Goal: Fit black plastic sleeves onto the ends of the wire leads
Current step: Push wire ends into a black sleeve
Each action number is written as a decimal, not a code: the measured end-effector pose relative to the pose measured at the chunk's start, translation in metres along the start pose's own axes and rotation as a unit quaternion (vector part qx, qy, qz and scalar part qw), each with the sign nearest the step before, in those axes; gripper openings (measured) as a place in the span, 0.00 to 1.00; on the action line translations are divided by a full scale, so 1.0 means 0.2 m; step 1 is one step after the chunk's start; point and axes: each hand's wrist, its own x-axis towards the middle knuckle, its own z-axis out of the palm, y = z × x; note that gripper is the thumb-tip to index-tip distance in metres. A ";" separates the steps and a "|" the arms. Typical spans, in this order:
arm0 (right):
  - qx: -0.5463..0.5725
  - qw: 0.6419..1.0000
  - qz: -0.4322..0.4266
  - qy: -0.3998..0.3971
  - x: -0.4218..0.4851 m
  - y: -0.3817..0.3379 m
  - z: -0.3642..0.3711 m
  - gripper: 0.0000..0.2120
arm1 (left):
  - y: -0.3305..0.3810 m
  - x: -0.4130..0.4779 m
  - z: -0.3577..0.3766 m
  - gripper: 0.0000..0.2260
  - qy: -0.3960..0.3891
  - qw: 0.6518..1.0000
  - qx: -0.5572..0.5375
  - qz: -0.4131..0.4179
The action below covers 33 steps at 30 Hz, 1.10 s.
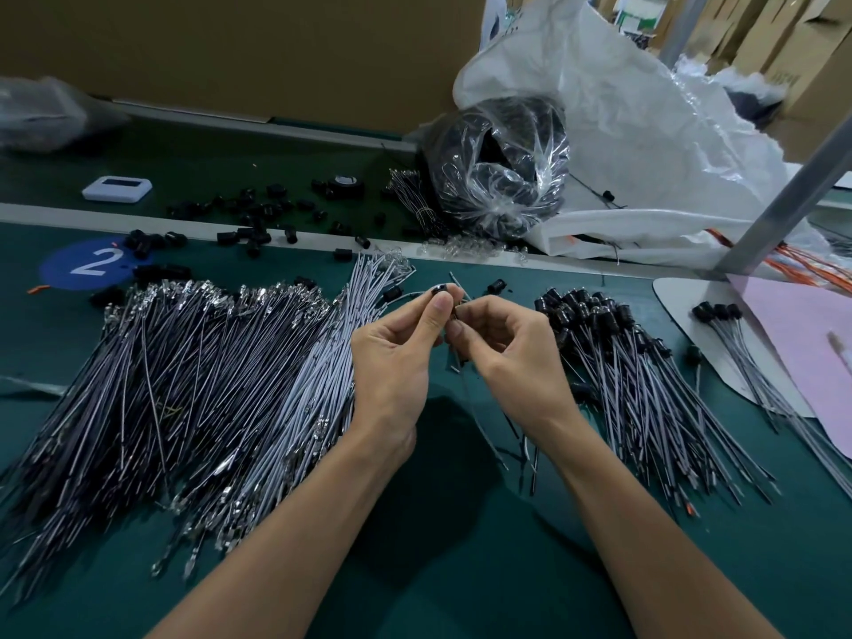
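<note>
Head view shows both hands raised together over the green table [461, 569], forming one two-handed grip. Left hand [396, 357] pinches a small black sleeve [439, 288] between thumb and forefinger tips, the other fingers curled. Right hand [502, 352] has its fingers curled in and pinches the upper end of a wire lead [489, 442], whose tail hangs below the grip toward the person. Sleeve and lead end sit just beside each other at the fingertips; whether the end has entered the sleeve cannot be told, as the fingers cover the join. Assessment: this piece is at the fitting step, not confirmed seated. Left of the grip lies a large heap of bare leads [184, 385] with metal terminals and no sleeves. Right of the grip lies a smaller heap of sleeved leads [645, 385], black caps at their far ends. Beyond the grip and to the left, loose sleeves [258, 219] lie scattered; beyond it a clear bag [498, 168] holds more black parts. Judgement: the task is under way but well short of half, since the bare heap plainly outweighs the finished one.
</note>
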 end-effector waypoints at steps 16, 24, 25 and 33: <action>-0.055 0.996 -0.042 0.047 -0.02 -0.02 0.01 0.05 | -0.01 -0.02 0.02 0.14 -0.013 0.999 -0.005 -0.048; -0.076 0.995 -0.062 0.033 -0.01 -0.03 -0.03 0.05 | -0.01 -0.02 0.02 0.12 -0.004 0.999 0.026 -0.023; -0.077 0.995 -0.064 0.031 -0.02 -0.03 -0.03 0.05 | -0.01 -0.03 0.02 0.12 -0.003 0.999 0.020 -0.025; -0.073 0.992 -0.089 0.053 -0.03 -0.03 -0.01 0.05 | -0.01 -0.03 0.03 0.14 -0.006 0.997 -0.029 -0.065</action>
